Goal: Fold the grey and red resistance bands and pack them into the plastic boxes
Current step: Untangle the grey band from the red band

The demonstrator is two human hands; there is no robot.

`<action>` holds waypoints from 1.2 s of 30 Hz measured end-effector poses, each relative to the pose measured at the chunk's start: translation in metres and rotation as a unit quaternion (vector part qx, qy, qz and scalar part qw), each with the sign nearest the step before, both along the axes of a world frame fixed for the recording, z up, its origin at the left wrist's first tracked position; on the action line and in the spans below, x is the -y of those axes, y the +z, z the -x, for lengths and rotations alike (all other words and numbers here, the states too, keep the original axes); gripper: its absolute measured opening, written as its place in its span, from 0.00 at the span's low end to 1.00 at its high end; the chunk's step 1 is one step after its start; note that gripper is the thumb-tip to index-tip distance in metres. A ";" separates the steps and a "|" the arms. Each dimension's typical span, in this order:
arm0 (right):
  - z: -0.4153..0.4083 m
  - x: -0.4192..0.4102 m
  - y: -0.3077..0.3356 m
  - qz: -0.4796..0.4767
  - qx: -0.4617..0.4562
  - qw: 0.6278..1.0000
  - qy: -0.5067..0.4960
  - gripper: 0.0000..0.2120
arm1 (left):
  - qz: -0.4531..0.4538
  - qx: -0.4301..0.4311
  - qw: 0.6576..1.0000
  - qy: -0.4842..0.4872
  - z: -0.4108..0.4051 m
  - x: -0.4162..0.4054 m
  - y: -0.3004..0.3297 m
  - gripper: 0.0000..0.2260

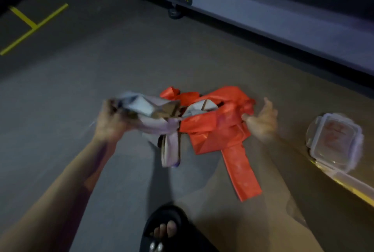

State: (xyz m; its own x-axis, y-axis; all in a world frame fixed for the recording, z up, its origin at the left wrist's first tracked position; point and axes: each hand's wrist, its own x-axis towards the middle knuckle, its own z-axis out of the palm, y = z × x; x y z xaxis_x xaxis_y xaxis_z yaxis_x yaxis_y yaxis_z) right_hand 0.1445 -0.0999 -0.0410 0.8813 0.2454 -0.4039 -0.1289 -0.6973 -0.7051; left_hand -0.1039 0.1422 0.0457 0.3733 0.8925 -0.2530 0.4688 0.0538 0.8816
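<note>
A crumpled grey resistance band [153, 110] hangs bunched above the floor, one end dangling down. My left hand [110, 119] grips its left end; the hand is blurred. A red resistance band [214, 130] lies in a loose heap on the floor to the right of the grey one, with one flat tail running toward me. My right hand [261, 120] hovers at the heap's right edge with fingers apart, touching or nearly touching the red band. A clear plastic box [336, 140] with a clip lid sits on the floor at the right, holding something reddish.
A grey machine base [263, 19] labelled "Body Strong" runs along the far right. Yellow lines [32, 29] mark the dark floor at the far left. My foot in a black sandal [166, 229] is at the bottom centre. A yellow-edged strip [348, 187] runs below the box.
</note>
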 end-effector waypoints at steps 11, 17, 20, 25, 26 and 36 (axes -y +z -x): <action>0.055 -0.033 -0.001 -0.021 0.142 0.949 0.280 0.35 | -0.188 -0.245 0.899 -0.312 -0.023 0.032 -0.059 0.15; 0.080 -0.038 -0.015 0.131 0.037 0.882 0.451 0.39 | -0.200 -0.405 0.819 -0.354 -0.029 0.050 -0.094 0.16; 0.083 -0.031 -0.014 0.134 0.074 0.897 0.415 0.32 | -0.213 -0.352 0.848 -0.335 -0.027 0.051 -0.088 0.11; 0.054 -0.021 0.008 0.108 0.180 0.907 0.366 0.18 | -0.153 -0.266 0.871 -0.384 -0.024 0.032 -0.052 0.14; 0.046 -0.021 0.011 0.097 0.201 0.904 0.364 0.16 | -0.101 -0.245 0.875 -0.405 -0.027 0.030 -0.039 0.17; 0.049 -0.018 0.014 -0.112 0.213 0.910 0.338 0.32 | -0.011 -0.081 0.974 -0.212 -0.042 0.032 0.007 0.13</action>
